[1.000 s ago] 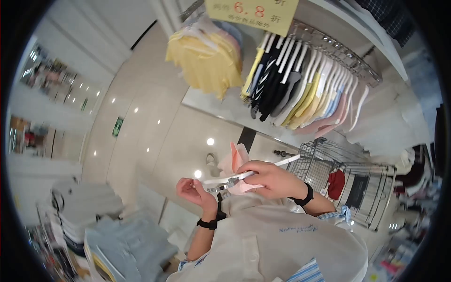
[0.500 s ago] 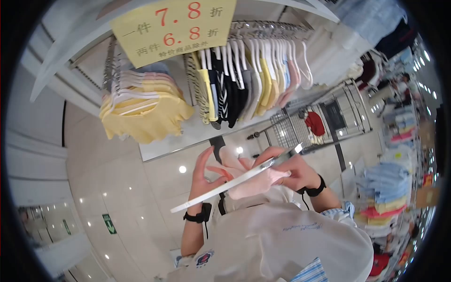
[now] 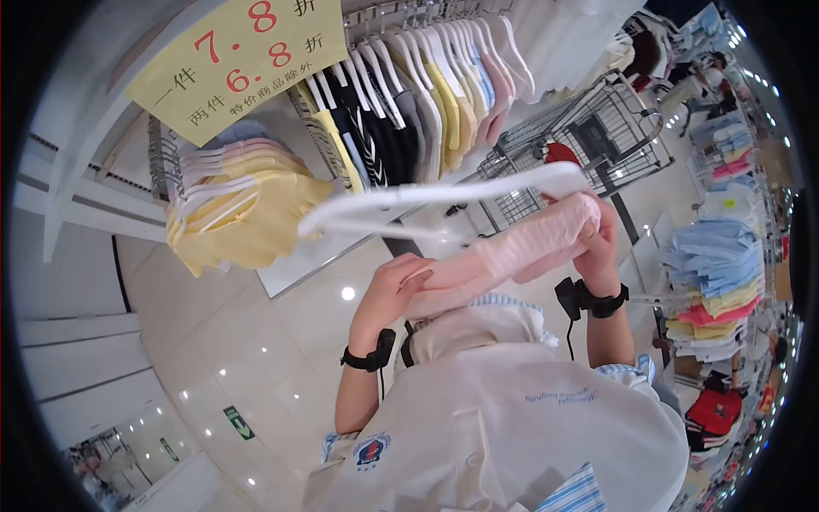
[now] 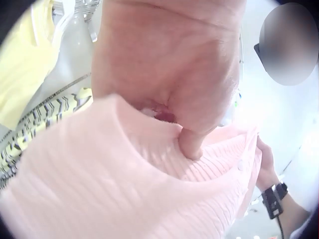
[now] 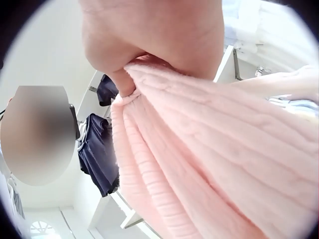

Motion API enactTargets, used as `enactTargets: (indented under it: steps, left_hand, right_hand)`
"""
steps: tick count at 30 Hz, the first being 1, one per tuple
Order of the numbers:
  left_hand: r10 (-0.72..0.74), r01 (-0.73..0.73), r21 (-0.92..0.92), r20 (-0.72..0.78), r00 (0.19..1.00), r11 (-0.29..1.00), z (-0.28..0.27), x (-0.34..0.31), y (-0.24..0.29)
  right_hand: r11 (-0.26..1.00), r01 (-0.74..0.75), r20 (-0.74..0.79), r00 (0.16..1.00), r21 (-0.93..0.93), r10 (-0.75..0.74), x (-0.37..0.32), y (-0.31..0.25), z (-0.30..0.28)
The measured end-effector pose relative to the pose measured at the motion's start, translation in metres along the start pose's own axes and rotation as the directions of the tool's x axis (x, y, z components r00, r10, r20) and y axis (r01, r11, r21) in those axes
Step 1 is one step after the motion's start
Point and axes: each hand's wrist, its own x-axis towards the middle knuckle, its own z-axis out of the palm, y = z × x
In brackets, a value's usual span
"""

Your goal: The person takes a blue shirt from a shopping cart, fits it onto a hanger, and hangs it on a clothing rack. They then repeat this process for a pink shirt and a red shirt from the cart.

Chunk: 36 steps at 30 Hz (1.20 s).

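Observation:
A pink knit top [image 3: 503, 256] is stretched between both hands in front of the chest. My left hand [image 3: 388, 294] pinches one end; in the left wrist view its thumb lies against the ribbed inside of the neckline, beside a small button [image 4: 240, 165]. At the other end my right hand [image 3: 601, 247] grips the knit, its thumb at a ribbed edge in the right wrist view. A white hanger [image 3: 444, 192], blurred, spans the space beyond the top, with one end by the right fingers. How the right hand holds it is hidden.
Ahead, a rail carries clothes on white hangers [image 3: 448, 72], with yellow tops [image 3: 247, 218] hanging to its left. A yellow price sign [image 3: 235, 72] hangs above. A wire shopping cart [image 3: 614, 132] stands ahead to the right, and more clothes racks [image 3: 721, 247] line the right side.
The left hand has gone from free to pinching the pink top, which has been spread from a bunch to full width. The hanger has shifted up beyond it. The head view has turned.

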Motion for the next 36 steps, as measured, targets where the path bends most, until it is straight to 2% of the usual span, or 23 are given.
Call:
enactTargets:
  steps: [2,4,5,7,8,10,11,12,13,14,15,17,18,20,22,24,25,26,28,30,33,34,36]
  left_hand:
    - [-0.08,0.083,0.069,-0.054,0.995,0.994,0.006,-0.004,-0.006]
    - [-0.008,0.128,0.342,-0.332,0.943,0.931,0.014,-0.006,-0.02]
    - [-0.011,0.143,0.355,-0.347,0.938,0.924,0.016,-0.008,-0.017]
    - [-0.136,0.308,0.207,-0.583,0.801,0.929,0.022,-0.002,-0.009]
    - [-0.133,0.316,0.215,-0.594,0.794,0.924,0.022,-0.001,-0.009]
    - [-0.372,0.414,-0.09,-0.635,0.677,0.906,0.02,-0.001,-0.016]
    - [-0.518,0.271,-0.444,-0.683,0.514,0.854,0.029,0.003,-0.02]
    - [-0.515,0.276,-0.435,-0.695,0.502,0.857,0.038,0.012,-0.002]
    - [-0.522,0.171,-0.504,-0.725,0.449,0.846,0.048,0.024,0.03]
    - [-0.531,0.054,-0.559,-0.747,0.399,0.827,0.054,0.033,0.056]
    - [-0.523,0.051,-0.549,-0.757,0.392,0.834,0.059,0.035,0.071]
    - [-0.262,0.036,-0.304,-0.751,0.607,0.952,0.069,0.039,0.093]
    - [-0.259,0.035,-0.297,-0.763,0.593,0.954,0.076,0.04,0.103]
    - [-0.134,0.023,-0.159,-0.736,0.664,0.987,0.089,0.039,0.118]
    - [-0.132,0.047,-0.133,-0.756,0.641,0.99,0.108,0.049,0.136]
    - [-0.148,0.089,-0.118,-0.766,0.626,0.989,0.127,0.053,0.14]
    - [-0.123,0.079,-0.095,-0.745,0.655,0.992,0.133,0.055,0.133]
    - [-0.093,0.062,-0.07,-0.719,0.689,0.996,0.138,0.059,0.127]
    - [-0.119,0.095,-0.074,-0.72,0.683,0.993,0.15,0.062,0.126]
    - [-0.137,0.151,-0.048,-0.736,0.663,0.987,0.158,0.06,0.133]
    - [-0.159,0.189,-0.044,-0.738,0.655,0.981,0.161,0.054,0.134]
    - [-0.151,0.184,-0.036,-0.735,0.661,0.982,0.161,0.053,0.137]
    - [-0.168,0.237,-0.006,-0.72,0.673,0.972,0.165,0.051,0.146]
  right_hand:
    - [0.985,-0.031,-0.063,0.997,0.168,0.042,0.006,0.018,-0.022]
    - [0.97,-0.027,-0.053,0.998,0.243,0.042,0.01,0.031,-0.04]
    - [0.966,-0.024,-0.037,0.999,0.257,0.034,0.013,0.031,-0.045]
    - [0.972,-0.014,0.009,1.0,0.235,0.013,0.024,0.022,-0.054]
    - [0.969,-0.014,0.02,1.0,0.248,0.01,0.028,0.025,-0.06]
    - [0.975,0.034,0.005,0.999,0.221,-0.036,0.035,0.031,-0.074]
    - [0.971,0.029,0.016,0.999,0.237,-0.034,0.038,0.035,-0.082]
    - [0.985,0.042,0.034,0.998,0.165,-0.048,0.043,0.04,-0.091]
    - [0.994,0.058,0.051,0.997,0.092,-0.063,0.045,0.044,-0.098]
    - [0.993,0.06,0.055,0.996,0.106,-0.066,0.046,0.046,-0.103]
    - [0.996,0.091,0.084,0.992,0.005,-0.092,0.047,0.047,-0.108]
    - [0.975,0.167,0.186,0.973,-0.143,-0.139,0.05,0.071,-0.129]
    - [0.976,0.173,0.201,0.969,-0.131,-0.144,0.053,0.078,-0.134]
    - [0.957,0.207,0.302,0.917,0.203,-0.262,0.059,0.087,-0.138]
    - [0.934,0.252,0.311,0.893,0.254,-0.326,0.057,0.083,-0.131]
    - [0.98,0.145,-0.02,0.989,0.138,-0.144,0.043,0.075,-0.118]
    - [0.984,0.166,-0.058,0.985,0.06,-0.163,0.043,0.077,-0.123]
    - [0.984,0.164,-0.066,0.985,0.068,-0.16,0.041,0.076,-0.127]
    - [0.975,0.164,-0.151,0.978,0.148,-0.141,0.038,0.067,-0.132]
    - [0.971,0.156,-0.154,0.98,0.179,-0.129,0.032,0.061,-0.133]
    - [0.905,0.126,-0.152,0.986,0.407,-0.069,0.016,0.052,-0.125]
    - [0.903,0.136,-0.161,0.984,0.408,-0.075,0.008,0.05,-0.121]
    - [0.791,0.247,-0.193,0.967,0.56,-0.166,-0.006,0.052,-0.111]
